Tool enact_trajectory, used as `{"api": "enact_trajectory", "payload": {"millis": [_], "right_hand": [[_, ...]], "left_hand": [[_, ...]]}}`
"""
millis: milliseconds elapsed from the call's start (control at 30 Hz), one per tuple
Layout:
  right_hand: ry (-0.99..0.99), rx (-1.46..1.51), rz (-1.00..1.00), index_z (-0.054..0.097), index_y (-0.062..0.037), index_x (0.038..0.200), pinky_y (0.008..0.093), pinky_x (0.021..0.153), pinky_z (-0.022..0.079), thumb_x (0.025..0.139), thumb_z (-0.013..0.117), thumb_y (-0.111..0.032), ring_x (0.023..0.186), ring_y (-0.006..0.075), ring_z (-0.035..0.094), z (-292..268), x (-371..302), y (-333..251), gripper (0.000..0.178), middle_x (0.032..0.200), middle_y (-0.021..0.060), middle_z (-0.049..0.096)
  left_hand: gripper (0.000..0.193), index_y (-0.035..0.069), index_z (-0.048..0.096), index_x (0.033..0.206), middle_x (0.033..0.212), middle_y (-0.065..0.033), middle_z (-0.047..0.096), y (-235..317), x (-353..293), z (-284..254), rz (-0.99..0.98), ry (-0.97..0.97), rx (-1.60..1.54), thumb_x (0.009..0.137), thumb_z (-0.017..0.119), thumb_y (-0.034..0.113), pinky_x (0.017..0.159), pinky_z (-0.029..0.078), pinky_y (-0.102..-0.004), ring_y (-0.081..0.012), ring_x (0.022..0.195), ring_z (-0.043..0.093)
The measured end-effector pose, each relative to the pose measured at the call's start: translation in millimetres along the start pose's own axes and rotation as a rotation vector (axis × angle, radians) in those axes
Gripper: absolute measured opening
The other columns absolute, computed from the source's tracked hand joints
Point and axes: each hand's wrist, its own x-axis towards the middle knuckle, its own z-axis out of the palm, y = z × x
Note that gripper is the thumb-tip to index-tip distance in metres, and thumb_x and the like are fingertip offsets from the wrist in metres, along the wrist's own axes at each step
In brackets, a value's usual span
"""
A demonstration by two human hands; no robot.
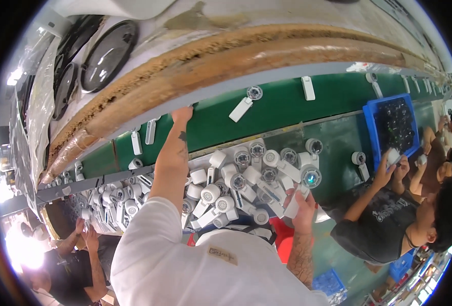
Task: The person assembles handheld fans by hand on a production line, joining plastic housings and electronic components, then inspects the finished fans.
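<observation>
My right hand (302, 211) is closed round the white handle of a small handheld fan (310, 177). Its round clear head points up, with a blue-green glow at the centre. My left arm stretches over the green conveyor belt (210, 113), and my left hand (182, 114) is at the belt's far edge. The fingers of that hand are mostly hidden, so what they hold, if anything, does not show. Between my arms lies a heap of white handheld fans (225, 204), some with grille heads, others with clear heads. One white fan (242, 108) lies alone on the belt, right of my left hand.
More fans (150, 131) lie along the belt. A blue crate (370, 127) of dark round parts stands at right, beside a co-worker (384, 219) handling a white piece. Another person (78, 265) works at lower left. A brown padded edge (226, 56) runs behind the belt.
</observation>
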Motion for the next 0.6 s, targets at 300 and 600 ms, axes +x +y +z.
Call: {"api": "enact_trajectory", "payload": {"millis": [300, 600], "right_hand": [[-0.129, -0.054, 0.01, 0.053, 0.0009, 0.118, 0.0288, 0.055, 0.049, 0.094, 0.056, -0.018, 0.064, 0.0171, 0.06, 43, 15, -7, 0.031, 0.091, 0.012, 0.064], [-0.406, -0.161, 0.101, 0.054, 0.0003, 0.115, 0.0298, 0.059, 0.052, 0.094, 0.056, -0.014, 0.069, 0.0172, 0.062, 132, 51, 20, 0.026, 0.096, 0.0142, 0.066]], "left_hand": [[0.04, -0.004, 0.042, 0.132, 0.12, -0.0229, 0.058, -21, -44, -11, -0.372, -0.656, -2.105, 0.102, 0.039, 0.022, 0.086, 0.052, -0.0411, -0.0306, 0.1, 0.061], [0.038, 0.005, 0.061, 0.11, 0.11, -0.0158, 0.061, -32, -67, -4, -0.461, 0.134, -0.544, 0.086, 0.062, 0.033, 0.091, 0.044, -0.0491, -0.0367, 0.109, 0.055]]}}
